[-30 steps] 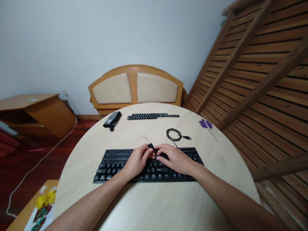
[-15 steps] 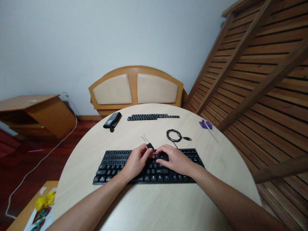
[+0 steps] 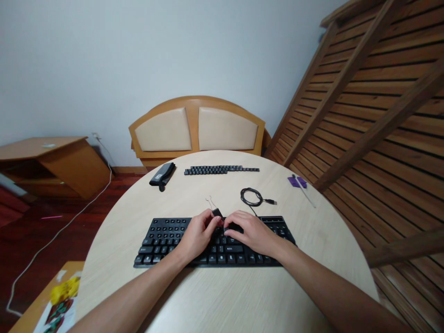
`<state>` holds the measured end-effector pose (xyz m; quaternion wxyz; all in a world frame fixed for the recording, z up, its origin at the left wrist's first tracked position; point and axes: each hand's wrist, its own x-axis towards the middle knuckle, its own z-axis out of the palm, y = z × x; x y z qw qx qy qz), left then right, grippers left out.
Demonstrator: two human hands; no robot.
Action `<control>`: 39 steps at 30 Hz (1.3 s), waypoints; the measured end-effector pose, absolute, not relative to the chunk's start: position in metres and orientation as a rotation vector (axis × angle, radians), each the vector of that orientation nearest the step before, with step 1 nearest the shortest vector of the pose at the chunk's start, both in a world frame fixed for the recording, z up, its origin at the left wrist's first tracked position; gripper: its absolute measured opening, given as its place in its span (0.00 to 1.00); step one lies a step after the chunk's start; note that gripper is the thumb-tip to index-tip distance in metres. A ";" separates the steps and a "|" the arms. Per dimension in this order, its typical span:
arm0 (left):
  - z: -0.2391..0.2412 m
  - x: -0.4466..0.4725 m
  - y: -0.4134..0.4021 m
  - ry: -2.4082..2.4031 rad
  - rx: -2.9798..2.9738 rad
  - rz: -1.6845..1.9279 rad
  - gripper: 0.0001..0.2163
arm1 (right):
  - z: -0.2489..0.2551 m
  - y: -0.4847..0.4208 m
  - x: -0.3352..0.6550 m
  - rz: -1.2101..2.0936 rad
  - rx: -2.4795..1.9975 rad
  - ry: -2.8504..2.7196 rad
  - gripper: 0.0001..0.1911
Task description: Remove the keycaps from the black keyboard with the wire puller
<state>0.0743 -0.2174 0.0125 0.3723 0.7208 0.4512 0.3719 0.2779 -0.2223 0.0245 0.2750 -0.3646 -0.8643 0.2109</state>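
A black keyboard (image 3: 163, 238) lies on the round light-wood table (image 3: 222, 296) in front of me. My left hand (image 3: 197, 236) rests over the keyboard's middle, its fingers pinched on a small wire keycap puller (image 3: 214, 208) whose loops stick up behind. My right hand (image 3: 251, 233) lies right beside it on the keys, fingers curled and pressing down near a keycap. What is under the fingertips is hidden.
Rows of loose black keycaps (image 3: 220, 169) lie at the table's far side, with a dark pouch (image 3: 162, 175) to their left. The coiled USB cable (image 3: 255, 197) sits behind the keyboard. A purple tool (image 3: 298, 182) lies far right. A wooden headboard (image 3: 197, 129) stands behind.
Both hands stay together over the keyboard's middle with only slight finger shifts. The view has tilted a little, so everything sits slightly lower in the frame.
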 end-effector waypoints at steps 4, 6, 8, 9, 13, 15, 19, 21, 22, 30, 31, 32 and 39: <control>0.013 0.074 -0.217 1.182 1.870 0.961 0.14 | 0.024 -0.222 0.278 0.565 -0.971 -2.317 0.05; 0.013 0.074 -0.218 1.195 1.880 0.963 0.14 | 0.025 -0.222 0.279 0.561 -0.979 -2.309 0.05; 0.014 0.074 -0.218 1.208 1.881 0.961 0.14 | 0.026 -0.222 0.279 0.558 -1.000 -2.295 0.05; 0.015 0.074 -0.218 1.212 1.879 0.957 0.14 | 0.027 -0.222 0.280 0.557 -1.017 -2.283 0.05; 0.016 0.074 -0.218 1.227 1.869 0.930 0.14 | 0.029 -0.220 0.282 0.547 -1.119 -2.221 0.03; 0.016 0.074 -0.218 1.228 1.870 0.926 0.14 | 0.028 -0.219 0.283 0.541 -1.166 -2.189 0.04; 0.016 0.074 -0.218 1.234 1.860 0.916 0.14 | 0.023 -0.215 0.286 0.529 -1.185 -2.135 0.10; 0.016 0.074 -0.218 1.237 1.850 0.905 0.14 | 0.022 -0.212 0.287 0.537 -1.192 -2.114 0.10; 0.017 0.074 -0.218 1.237 1.847 0.902 0.14 | 0.022 -0.209 0.288 0.545 -1.203 -2.103 0.09; 0.015 0.075 -0.217 1.242 1.827 0.881 0.14 | 0.037 -0.128 0.301 0.352 -1.427 -2.162 0.10; 0.015 0.075 -0.218 1.243 1.824 0.879 0.14 | 0.038 -0.113 0.303 0.288 -1.478 -2.172 0.11; 0.015 0.075 -0.218 1.245 1.821 0.874 0.14 | 0.038 -0.097 0.306 0.224 -1.553 -2.173 0.11; 0.016 0.075 -0.217 1.248 1.796 0.842 0.15 | 0.029 -0.020 0.309 0.120 -1.736 -2.053 0.12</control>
